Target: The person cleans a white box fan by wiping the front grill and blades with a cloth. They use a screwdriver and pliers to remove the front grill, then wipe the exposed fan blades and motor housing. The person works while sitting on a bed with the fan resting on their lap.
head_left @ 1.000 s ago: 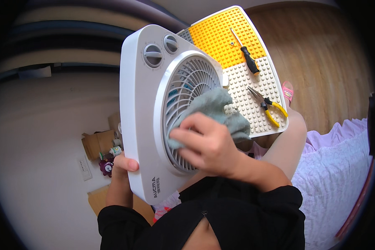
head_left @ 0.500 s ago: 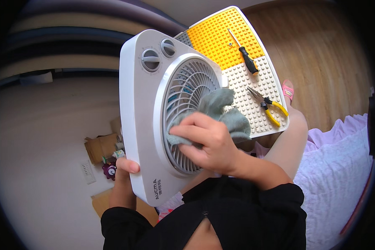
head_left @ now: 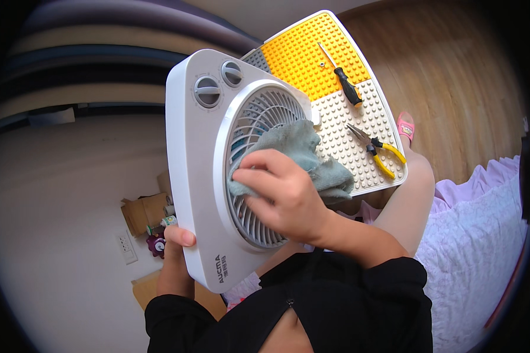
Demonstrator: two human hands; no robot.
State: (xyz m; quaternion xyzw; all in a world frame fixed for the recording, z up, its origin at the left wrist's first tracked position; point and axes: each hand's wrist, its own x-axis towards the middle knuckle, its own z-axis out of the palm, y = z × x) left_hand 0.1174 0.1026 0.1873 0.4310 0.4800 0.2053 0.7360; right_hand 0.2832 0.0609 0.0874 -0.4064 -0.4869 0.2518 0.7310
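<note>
Two-handed, mid-frame, gripping white fan [head_left: 201, 170] with left hand [head_left: 174, 240], pinching grey-green cloth [head_left: 291, 143] (beneath fingers [head_left: 254, 177], on grille [head_left: 264, 110]) with right hand [head_left: 285, 197]

Looks steeply down from head height through left fisheye; sits close above fan [head_left: 200, 176] and right hand [head_left: 285, 197], reaches farther floor [head_left: 447, 88] upper right.

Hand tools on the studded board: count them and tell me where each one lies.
2. The screwdriver straddles the yellow and white sections of the studded board; the needle-nose pliers lie on the white section. The box fan covers part, so more may be hidden.
</note>
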